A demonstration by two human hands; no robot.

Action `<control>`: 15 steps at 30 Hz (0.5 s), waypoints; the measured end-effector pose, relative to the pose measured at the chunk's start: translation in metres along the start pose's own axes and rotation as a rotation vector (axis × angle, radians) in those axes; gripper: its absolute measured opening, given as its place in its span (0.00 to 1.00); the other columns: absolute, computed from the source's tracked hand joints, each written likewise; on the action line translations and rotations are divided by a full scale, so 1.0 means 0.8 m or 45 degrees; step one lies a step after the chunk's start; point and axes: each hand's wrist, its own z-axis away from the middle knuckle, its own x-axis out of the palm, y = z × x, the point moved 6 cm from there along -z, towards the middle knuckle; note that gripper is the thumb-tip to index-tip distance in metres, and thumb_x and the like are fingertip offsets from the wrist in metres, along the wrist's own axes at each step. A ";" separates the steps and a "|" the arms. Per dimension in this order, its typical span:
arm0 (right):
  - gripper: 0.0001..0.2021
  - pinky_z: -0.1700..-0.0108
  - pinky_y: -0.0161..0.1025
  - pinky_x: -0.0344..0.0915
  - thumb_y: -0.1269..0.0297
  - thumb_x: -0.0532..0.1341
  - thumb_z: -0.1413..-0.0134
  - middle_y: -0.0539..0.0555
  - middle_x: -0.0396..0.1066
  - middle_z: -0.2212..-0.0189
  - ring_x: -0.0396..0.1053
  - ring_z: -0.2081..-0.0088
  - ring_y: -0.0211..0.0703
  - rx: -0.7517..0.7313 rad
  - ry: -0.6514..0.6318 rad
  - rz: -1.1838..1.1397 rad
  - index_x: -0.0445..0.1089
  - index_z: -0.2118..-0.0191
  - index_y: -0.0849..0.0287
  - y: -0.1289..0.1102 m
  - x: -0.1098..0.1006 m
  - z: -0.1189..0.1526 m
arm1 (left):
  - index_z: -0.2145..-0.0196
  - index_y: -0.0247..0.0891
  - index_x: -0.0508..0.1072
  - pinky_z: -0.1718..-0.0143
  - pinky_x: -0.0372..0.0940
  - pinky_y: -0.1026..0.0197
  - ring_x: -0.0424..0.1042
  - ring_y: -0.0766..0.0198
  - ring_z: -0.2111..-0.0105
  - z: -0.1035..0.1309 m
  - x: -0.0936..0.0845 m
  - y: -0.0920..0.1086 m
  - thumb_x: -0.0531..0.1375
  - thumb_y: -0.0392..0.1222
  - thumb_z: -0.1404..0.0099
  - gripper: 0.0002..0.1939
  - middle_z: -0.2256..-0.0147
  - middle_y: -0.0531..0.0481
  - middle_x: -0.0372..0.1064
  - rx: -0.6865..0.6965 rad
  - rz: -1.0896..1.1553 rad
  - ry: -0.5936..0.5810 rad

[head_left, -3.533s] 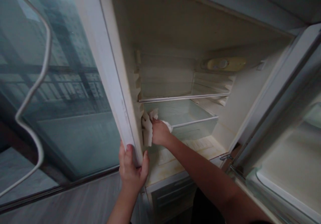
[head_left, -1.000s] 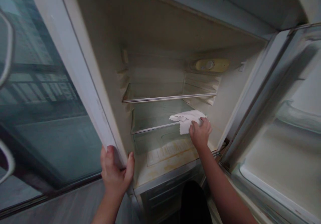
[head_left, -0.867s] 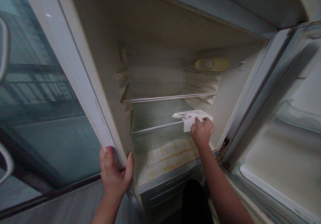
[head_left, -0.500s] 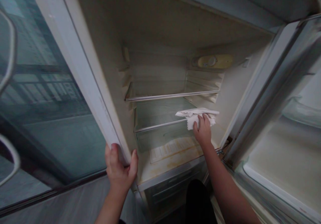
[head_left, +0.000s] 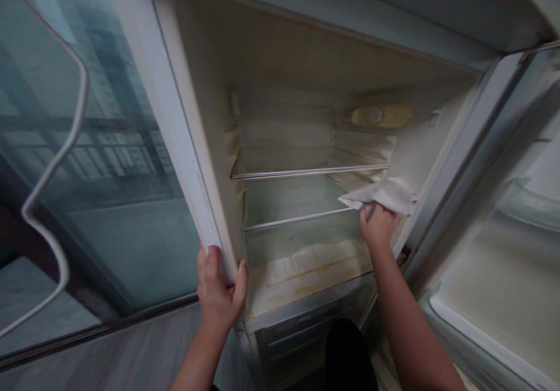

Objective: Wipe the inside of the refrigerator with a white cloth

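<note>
An old refrigerator (head_left: pixel 286 128) stands open before me, its lower floor stained yellow-brown. My left hand (head_left: pixel 221 289) grips the left front edge of its cabinet, fingers on the outer side and thumb toward the inside. Inside, at the right, my right hand (head_left: pixel 380 224) is closed on a white cloth (head_left: pixel 385 195), which drapes over the fingers near the right inner wall. The cloth's left corner hangs by the front rim of the lower glass shelf (head_left: pixel 297 219). Above that lies the upper glass shelf (head_left: pixel 310 172). The right fingertips are partly hidden under the cloth.
The fridge door (head_left: pixel 494 274) is swung open at the right, with a clear door bin (head_left: pixel 529 204). A yellowed thermostat housing (head_left: pixel 382 115) sticks out from the right inner wall. A white cable (head_left: pixel 52 169) hangs at the left before a glass door (head_left: pixel 131 227). My knee (head_left: pixel 347 353) is below.
My right hand has moved right with the cloth, from the lower shelf's front toward the right wall. The left hand keeps its grip on the cabinet edge. The view has shifted slightly.
</note>
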 end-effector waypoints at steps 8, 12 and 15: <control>0.29 0.34 0.60 0.41 0.62 0.57 0.43 0.77 0.61 0.40 0.46 0.35 0.67 -0.096 0.157 0.048 0.66 0.39 0.77 0.001 -0.012 -0.048 | 0.28 0.41 0.44 0.34 0.56 0.53 0.53 0.50 0.31 0.000 0.000 0.002 0.66 0.35 0.38 0.49 0.30 0.35 0.48 -0.002 0.011 -0.012; 0.24 0.36 0.58 0.47 0.68 0.52 0.39 0.77 0.65 0.44 0.51 0.38 0.62 -0.063 0.051 -0.004 0.67 0.41 0.78 0.006 0.019 -0.044 | 0.28 0.42 0.43 0.34 0.57 0.51 0.53 0.49 0.31 0.000 0.000 0.002 0.65 0.35 0.37 0.48 0.30 0.35 0.47 -0.008 0.024 -0.037; 0.22 0.40 0.57 0.52 0.69 0.53 0.40 0.74 0.68 0.48 0.56 0.42 0.61 -0.024 0.010 -0.026 0.70 0.45 0.74 0.011 0.029 -0.029 | 0.28 0.42 0.42 0.34 0.57 0.50 0.52 0.49 0.30 -0.001 0.000 0.002 0.65 0.36 0.36 0.48 0.30 0.34 0.46 -0.007 0.026 -0.064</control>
